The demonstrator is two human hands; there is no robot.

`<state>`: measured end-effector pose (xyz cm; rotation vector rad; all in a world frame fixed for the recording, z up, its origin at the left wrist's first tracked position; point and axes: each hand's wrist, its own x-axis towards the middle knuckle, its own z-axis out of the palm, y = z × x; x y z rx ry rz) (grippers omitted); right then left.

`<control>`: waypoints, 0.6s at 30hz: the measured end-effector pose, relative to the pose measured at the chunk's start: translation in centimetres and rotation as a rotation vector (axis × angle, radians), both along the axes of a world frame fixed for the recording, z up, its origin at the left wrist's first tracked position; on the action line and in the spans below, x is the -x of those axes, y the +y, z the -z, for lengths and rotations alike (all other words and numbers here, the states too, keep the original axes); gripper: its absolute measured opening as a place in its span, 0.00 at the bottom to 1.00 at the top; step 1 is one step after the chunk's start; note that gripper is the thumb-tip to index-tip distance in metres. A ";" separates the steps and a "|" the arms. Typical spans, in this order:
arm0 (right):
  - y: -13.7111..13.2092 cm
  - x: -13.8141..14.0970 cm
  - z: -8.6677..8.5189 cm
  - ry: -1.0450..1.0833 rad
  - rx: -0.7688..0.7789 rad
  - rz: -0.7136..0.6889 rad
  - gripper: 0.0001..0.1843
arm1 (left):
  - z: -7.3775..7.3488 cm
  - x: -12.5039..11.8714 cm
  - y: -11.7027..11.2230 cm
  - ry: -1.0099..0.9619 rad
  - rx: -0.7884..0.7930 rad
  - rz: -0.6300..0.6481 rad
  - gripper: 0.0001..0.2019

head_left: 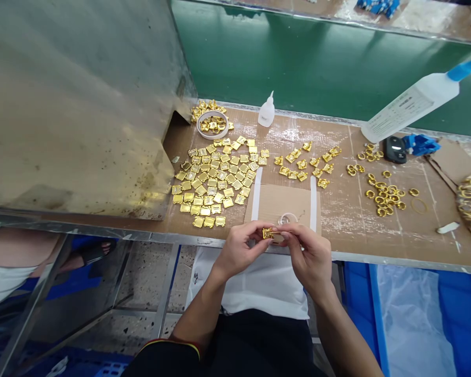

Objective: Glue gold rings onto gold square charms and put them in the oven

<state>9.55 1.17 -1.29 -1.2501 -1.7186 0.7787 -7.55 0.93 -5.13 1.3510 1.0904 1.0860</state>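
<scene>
My left hand [239, 250] pinches a small gold square piece [267, 233] between thumb and fingertips, just above the table's front edge. From the right, my right hand [309, 255] has its thumb and fingers closed on a thin stick-like thing [277, 232], whose end meets the gold piece; its exact kind is too small to tell. Below and behind the fingers lies a cardboard pad [284, 198] with white tape strips down both sides. A small clear round dish [287, 218] sits on the pad, partly covered by my right hand.
Many flat gold plates [215, 178] lie left of the pad. Gold pieces [302, 164] lie behind it; gold rings [388, 196] are at right. A small glue bottle [266, 111], larger bottle [412, 107] and tape roll [212, 124] stand behind. A metal box [78, 104] blocks the left.
</scene>
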 end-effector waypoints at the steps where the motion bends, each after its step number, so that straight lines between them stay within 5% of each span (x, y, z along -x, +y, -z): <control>1: 0.0 0.0 0.0 0.004 0.007 -0.001 0.11 | 0.0 0.0 0.0 -0.001 0.000 0.002 0.12; 18: -0.1 -0.3 0.4 0.061 0.038 -0.008 0.09 | 0.4 0.1 0.0 -0.005 -0.047 0.011 0.11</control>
